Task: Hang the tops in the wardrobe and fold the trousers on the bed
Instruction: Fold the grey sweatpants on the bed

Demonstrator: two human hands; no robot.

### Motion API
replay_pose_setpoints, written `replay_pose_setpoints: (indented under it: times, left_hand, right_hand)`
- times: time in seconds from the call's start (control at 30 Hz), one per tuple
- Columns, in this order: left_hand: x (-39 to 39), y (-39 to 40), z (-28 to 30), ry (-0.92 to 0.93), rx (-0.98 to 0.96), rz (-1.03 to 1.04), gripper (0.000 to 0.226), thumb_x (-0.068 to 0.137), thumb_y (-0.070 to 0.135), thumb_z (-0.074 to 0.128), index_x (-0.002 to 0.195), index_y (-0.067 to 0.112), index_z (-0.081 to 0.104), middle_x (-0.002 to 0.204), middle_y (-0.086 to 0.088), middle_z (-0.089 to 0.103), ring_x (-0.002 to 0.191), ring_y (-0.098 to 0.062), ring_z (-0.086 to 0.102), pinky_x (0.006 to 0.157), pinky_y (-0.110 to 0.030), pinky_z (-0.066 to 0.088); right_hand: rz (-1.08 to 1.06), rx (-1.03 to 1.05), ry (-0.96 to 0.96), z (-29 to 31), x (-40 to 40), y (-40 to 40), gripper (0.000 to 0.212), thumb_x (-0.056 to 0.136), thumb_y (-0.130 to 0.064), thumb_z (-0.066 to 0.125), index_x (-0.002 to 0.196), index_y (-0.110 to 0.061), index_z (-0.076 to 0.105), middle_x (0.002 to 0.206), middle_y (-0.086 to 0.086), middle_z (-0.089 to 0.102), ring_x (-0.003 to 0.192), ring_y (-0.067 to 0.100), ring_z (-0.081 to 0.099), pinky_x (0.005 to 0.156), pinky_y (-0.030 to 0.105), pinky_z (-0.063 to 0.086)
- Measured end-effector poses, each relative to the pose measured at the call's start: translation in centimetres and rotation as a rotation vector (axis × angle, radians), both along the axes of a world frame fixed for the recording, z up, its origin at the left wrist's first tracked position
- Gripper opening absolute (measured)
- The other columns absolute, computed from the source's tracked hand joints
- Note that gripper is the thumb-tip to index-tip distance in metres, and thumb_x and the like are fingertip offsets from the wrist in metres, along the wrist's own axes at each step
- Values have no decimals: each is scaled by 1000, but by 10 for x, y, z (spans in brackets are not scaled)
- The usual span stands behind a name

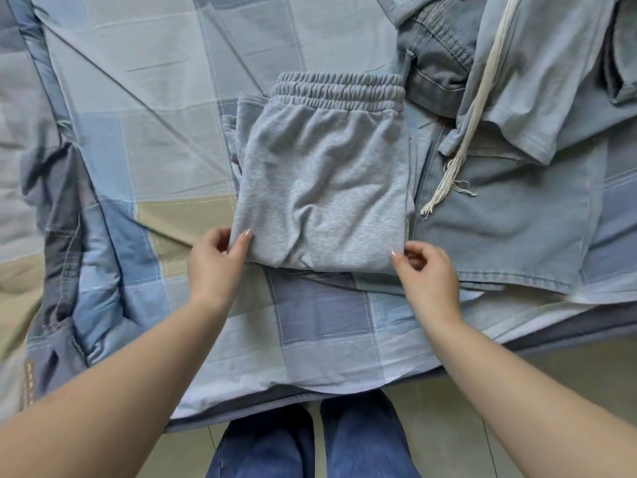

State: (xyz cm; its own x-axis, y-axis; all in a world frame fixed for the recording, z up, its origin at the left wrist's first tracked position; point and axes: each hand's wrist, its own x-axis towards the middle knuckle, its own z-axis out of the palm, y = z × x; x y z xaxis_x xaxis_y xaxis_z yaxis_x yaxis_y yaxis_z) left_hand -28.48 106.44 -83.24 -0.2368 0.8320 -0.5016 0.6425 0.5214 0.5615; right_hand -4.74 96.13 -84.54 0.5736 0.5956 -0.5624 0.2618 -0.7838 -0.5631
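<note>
From the head view, folded grey fleece trousers (320, 181) with an elastic waistband are seen lying near the front edge of the bed (138, 132), which is covered in blue checked bedding. Their near left corner is pinched by the left hand (220, 260); the near right corner is touched by the curled fingers of the right hand (425, 270). Pale blue denim garments (510, 215) are piled toward the bed's right edge.

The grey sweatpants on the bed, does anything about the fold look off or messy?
Slightly. On the folded grey sweatpants, an under layer of fabric sticks out past the left edge below the waistband, so the layers are not flush. The left hand pinches the near left corner.
</note>
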Motion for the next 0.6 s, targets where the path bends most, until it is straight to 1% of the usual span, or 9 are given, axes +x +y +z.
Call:
replay_pose_setpoints:
  times: [0.07,0.13,0.2,0.27,0.37,0.43,0.5,0.57,0.6]
  left_hand:
    - [-5,-11,-1,1,-19,8,12,89,27,64,91,16,66,83,2,65,81,-13,58,74,-26,42]
    - [-10,-14,-3,7,-24,36,12,90,25,64,87,13,66,80,-1,63,78,-15,55,70,-26,41]
    - [-18,-11,-5,23,-33,81,15,91,26,62,88,11,66,76,-1,61,74,-14,53,64,-22,40]
    - [-23,-7,-6,25,-58,78,17,91,26,62,91,10,67,73,2,59,69,-11,51,62,-20,39]
    - [-22,-4,-9,4,-123,30,18,91,25,62,99,9,66,83,-1,62,81,-17,57,72,-26,42]
    - [-18,2,-9,-6,-134,-34,24,89,28,64,105,10,62,94,-2,62,90,-18,58,78,-29,44]
    - [-14,18,-12,-66,-147,-52,45,85,36,68,120,12,53,108,-2,59,100,-17,58,88,-32,48]
    - [-7,40,-15,-103,-177,-52,67,83,42,70,135,11,41,119,-5,56,108,-20,58,99,-38,47]
    - [-1,51,-16,-97,-180,-69,73,82,45,70,138,11,38,123,-7,55,111,-21,57,101,-39,45]
  right_hand:
    - [20,-30,-30,-3,-3,-5,25,86,-28,67,104,-11,67,99,-2,54,88,12,53,78,20,36]
    - [18,-41,-51,-7,1,-3,25,87,-29,67,101,-9,68,99,0,55,89,14,52,79,21,35]
    - [-12,-52,-70,-10,10,-5,26,87,-29,66,101,-7,68,100,3,57,89,14,51,78,21,34]
    - [1,-71,-70,-11,18,-11,26,87,-28,66,100,-6,68,101,6,59,88,16,51,76,20,33]
    - [58,-75,-4,-12,23,-11,21,86,-28,68,97,-10,68,97,4,60,92,20,58,78,24,39]
    - [43,-21,63,-12,24,1,26,84,-26,70,106,-14,64,101,0,63,94,17,62,86,33,48]
    - [3,33,145,-12,27,21,41,84,-24,70,121,-13,56,106,-3,62,96,14,62,93,36,50]
    - [25,22,174,-13,29,43,51,85,-32,68,130,-15,51,109,-6,60,100,12,61,94,31,48]
    - [44,-1,172,-14,30,53,53,85,-37,67,131,-16,51,111,-7,59,102,12,59,92,30,47]
